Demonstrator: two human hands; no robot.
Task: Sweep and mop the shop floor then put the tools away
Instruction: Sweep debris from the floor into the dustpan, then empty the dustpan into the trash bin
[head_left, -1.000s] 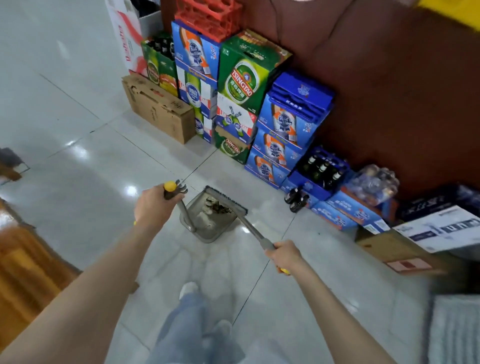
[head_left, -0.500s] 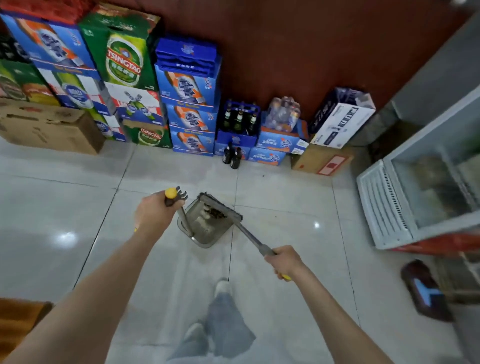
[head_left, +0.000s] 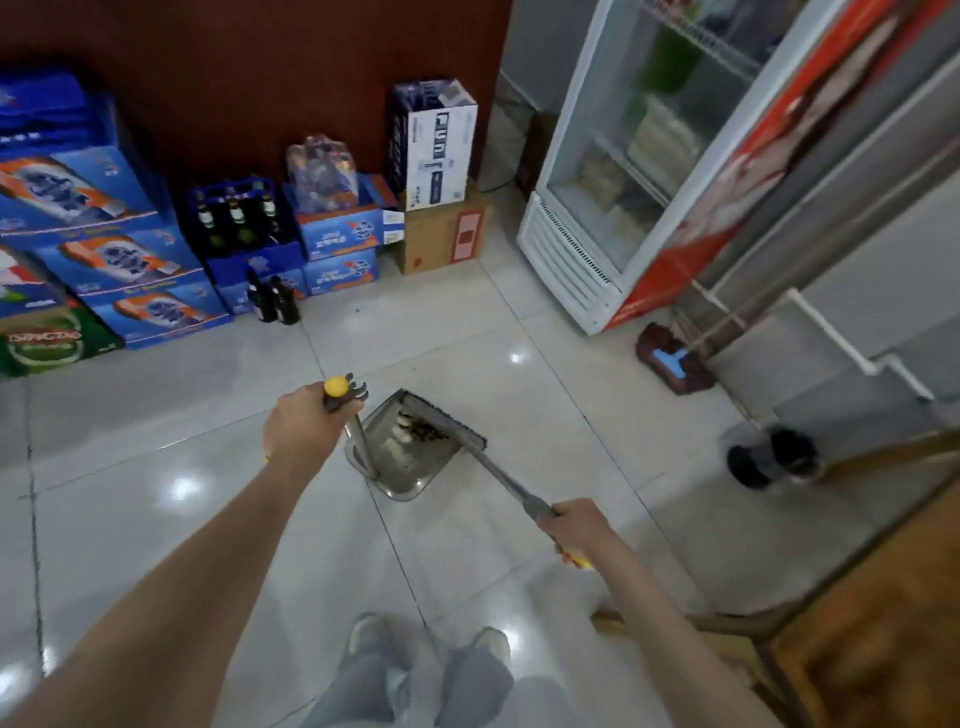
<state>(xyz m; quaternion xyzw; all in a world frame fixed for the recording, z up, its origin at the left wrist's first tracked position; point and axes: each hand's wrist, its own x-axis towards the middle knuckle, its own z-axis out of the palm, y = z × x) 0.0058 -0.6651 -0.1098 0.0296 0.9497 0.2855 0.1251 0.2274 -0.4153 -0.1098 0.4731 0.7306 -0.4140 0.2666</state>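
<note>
By the fridge (head_left: 639, 171) now, left hand (head_left: 304, 431) grips the dustpan (head_left: 402, 457), right hand (head_left: 579, 525) the broom (head_left: 498, 475), seemingly unchanged.

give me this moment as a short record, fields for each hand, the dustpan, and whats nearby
left hand: grips the dustpan's upright handle near its yellow tip
right hand: grips the broom handle
dustpan: metal, debris inside, broom head at its far edge
floor: glossy pale tiles
nearby: stacked beer cases, two loose bottles, glass-door fridge
</note>
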